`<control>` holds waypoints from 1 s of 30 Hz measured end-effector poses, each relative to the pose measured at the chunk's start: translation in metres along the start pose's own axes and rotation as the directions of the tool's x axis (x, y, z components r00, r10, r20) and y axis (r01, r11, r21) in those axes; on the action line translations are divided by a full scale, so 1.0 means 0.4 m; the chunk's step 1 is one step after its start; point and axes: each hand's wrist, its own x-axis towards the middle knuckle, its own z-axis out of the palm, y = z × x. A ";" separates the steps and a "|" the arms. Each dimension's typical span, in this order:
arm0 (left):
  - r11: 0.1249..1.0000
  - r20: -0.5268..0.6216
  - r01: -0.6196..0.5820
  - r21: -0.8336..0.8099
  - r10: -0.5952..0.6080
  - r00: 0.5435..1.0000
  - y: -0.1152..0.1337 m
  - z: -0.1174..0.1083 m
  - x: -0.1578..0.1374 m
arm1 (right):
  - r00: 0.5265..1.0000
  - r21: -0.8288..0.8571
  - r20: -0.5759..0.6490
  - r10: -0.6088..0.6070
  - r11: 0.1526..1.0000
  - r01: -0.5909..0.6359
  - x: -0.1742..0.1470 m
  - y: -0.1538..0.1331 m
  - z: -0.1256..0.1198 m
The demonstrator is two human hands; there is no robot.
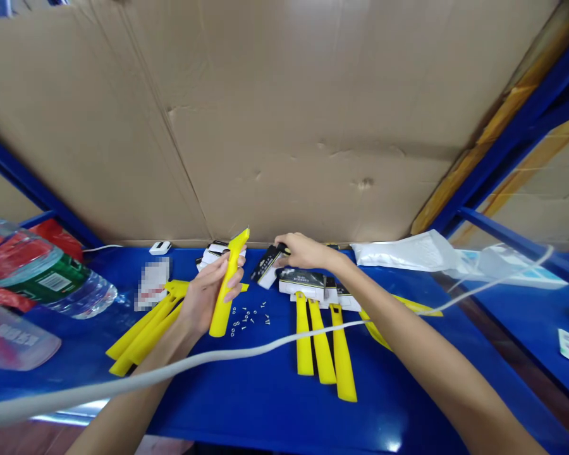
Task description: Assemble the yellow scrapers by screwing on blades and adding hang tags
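Observation:
My left hand (206,287) is closed round the handle of a yellow scraper (226,291), held upright with its angled head at the top. My right hand (308,251) grips a small black-and-white card packet (269,265) at its upper corner, its fingers partly hidden. Below it lie several yellow scrapers (322,341) with black-and-white card sleeves (302,284) over their heads. More bare yellow scrapers (145,328) are stacked beside my left forearm. Small screws and nuts (246,316) are scattered on the blue table between my hands.
A white cable (265,346) crosses the foreground in front of both arms. On the left are a large water bottle (52,278) and a clear plastic cup (16,338). A white plastic bag (403,251) lies at the back right. A cardboard wall (289,126) stands behind the blue table (246,404).

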 end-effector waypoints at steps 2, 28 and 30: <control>0.999 0.033 0.034 -0.026 -0.033 0.999 0.001 0.000 -0.001 | 0.996 0.014 -0.073 -0.041 0.999 0.043 -0.028 -0.018 -0.051; 0.864 0.348 -0.445 0.237 0.352 0.869 0.158 0.329 0.239 | 0.910 0.000 -0.393 -0.130 0.990 0.141 -0.337 -0.118 -0.325; 0.849 0.308 -0.468 0.245 0.390 0.868 0.155 0.321 0.254 | 0.936 0.038 -0.341 -0.087 0.994 0.106 -0.330 -0.126 -0.320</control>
